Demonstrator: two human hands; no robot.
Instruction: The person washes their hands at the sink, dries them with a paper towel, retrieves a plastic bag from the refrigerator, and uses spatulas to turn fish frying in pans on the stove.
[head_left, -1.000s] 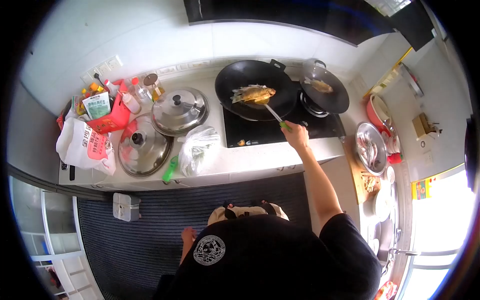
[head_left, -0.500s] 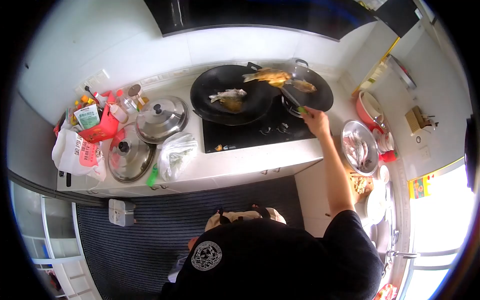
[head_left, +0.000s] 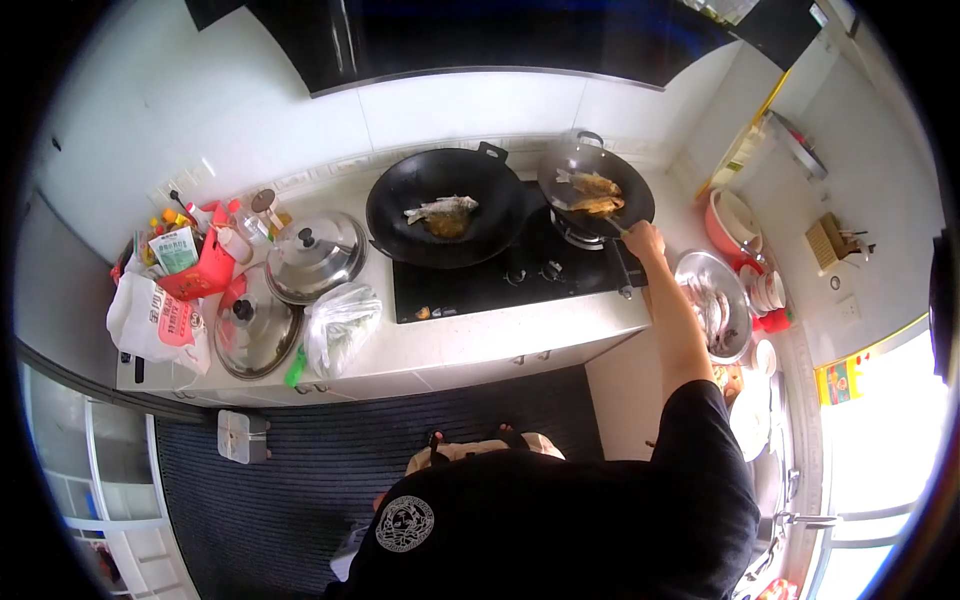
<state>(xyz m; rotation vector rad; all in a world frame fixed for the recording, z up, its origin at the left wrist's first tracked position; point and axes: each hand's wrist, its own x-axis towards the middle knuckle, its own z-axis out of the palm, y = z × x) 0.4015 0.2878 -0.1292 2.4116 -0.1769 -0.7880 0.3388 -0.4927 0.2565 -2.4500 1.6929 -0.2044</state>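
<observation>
The right hand (head_left: 643, 242) was closed around the handle of a spatula (head_left: 616, 226), which pointed toward ten o'clock into the smaller wok (head_left: 638, 192). At the spatula's far end lay a browned fish (head_left: 598, 205), with another browned fish (head_left: 592, 184) just beside it, toward twelve o'clock, in the same wok. Toward nine o'clock from the right hand, the larger wok (head_left: 398, 185) held a pale fish (head_left: 440, 207) beside some brown oil (head_left: 449, 227). Both woks were at the stove (head_left: 470, 298), set in the white tabletop (head_left: 565, 318). Toward four o'clock, a steel bowl (head_left: 739, 335) of silvery fish (head_left: 715, 303) was partly covered by the forearm. Farther toward nine o'clock were a steel lid (head_left: 338, 266), a see-through lid (head_left: 268, 348) and a red basket (head_left: 205, 278); a plastic bag (head_left: 342, 325) lay toward eight o'clock. Only a sliver of the left hand (head_left: 380, 500) showed beside the black shirt (head_left: 560, 520), so its grip could not be told.
</observation>
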